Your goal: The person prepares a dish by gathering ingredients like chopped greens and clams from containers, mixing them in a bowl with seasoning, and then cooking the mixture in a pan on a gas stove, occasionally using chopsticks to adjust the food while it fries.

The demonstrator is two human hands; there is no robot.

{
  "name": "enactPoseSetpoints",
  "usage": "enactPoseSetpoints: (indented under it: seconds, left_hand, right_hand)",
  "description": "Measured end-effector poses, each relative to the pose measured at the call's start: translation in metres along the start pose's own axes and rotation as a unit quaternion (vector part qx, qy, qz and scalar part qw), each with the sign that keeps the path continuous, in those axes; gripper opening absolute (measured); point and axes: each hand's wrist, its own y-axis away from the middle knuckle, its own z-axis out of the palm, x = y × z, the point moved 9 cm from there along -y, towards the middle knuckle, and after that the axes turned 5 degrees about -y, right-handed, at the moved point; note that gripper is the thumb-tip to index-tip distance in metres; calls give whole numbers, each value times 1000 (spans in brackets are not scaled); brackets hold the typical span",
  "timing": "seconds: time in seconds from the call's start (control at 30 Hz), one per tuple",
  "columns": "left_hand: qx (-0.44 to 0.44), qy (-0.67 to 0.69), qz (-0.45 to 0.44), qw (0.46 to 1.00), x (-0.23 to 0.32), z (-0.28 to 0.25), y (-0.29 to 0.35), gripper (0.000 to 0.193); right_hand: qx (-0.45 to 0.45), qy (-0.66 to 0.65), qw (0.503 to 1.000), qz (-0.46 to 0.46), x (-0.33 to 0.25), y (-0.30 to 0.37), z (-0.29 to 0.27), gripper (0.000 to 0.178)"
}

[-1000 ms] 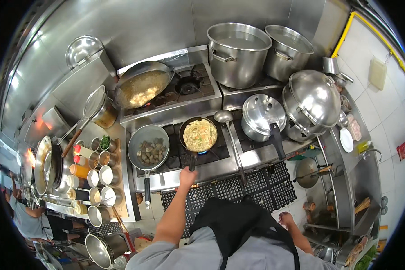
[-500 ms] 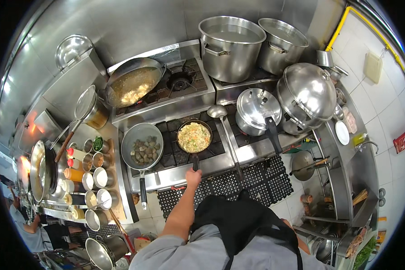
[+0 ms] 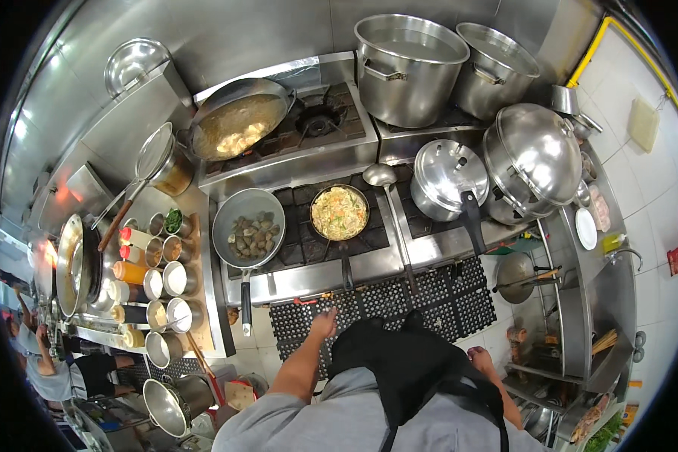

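The left hand hovers apart from the frying pan (chopped food inside); the right hand hangs low.

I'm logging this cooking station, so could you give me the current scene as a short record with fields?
Left hand: free of the small pan's handle
Right hand: at the person's right, contents unclear
Small pan: front stove, holding a yellowish mixture
Grey pan: left of it, holding shell-like pieces
Ladle: right of small pan
Wok: rear stove, food in liquid
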Motion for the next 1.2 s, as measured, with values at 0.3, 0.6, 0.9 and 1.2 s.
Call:
enactPoseSetpoints:
  seconds: [0.3,0.6,0.9,1.2]
  left_hand:
    - [-397,-391,-75,827,-93,51,87,30]
    - [24,-354,178,918,37,-17,23,19]
    - [-128,106,-175,970,31,0,15,48]
    - [-56,566,-119,814,166,-36,-61,36]
  right_hand:
    - [-51,123,991,-4,27,11,27,23]
    - [-77,117,989,-42,36,-40,30,18]
    - [-13,-59,997,44,49,-24,44,23]
    - [-17,4,996,92,131,65,53,20]
